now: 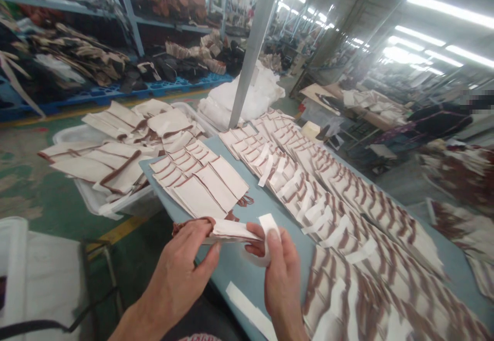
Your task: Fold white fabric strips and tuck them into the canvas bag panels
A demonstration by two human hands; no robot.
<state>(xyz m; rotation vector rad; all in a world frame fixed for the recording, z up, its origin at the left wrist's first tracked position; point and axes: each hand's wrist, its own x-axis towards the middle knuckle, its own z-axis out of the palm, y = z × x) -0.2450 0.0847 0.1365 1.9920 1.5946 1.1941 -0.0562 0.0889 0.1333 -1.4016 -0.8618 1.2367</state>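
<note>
My left hand (183, 266) is closed around one end of a folded bundle of cream fabric pieces with brown edging (233, 229), fingers over the top and thumb below. At the bundle's other end, my right hand (283, 269) pinches a white strip (267, 223) between thumb and fingers. The strip loops down beneath the bundle's right end, and my right fingers touch that end. Just beyond my hands, overlapping rows of cream pieces with brown edges (222, 179) lie on the blue-grey table (250, 204). Brown scraps (246, 200) lie beside them.
Long rows of similar pieces (343, 186) cover the table's right side, several with white strips across them. A white tub (92, 202) of loose pieces stands at left. A metal post (250, 48) rises behind the table. A person (436, 125) is at far right.
</note>
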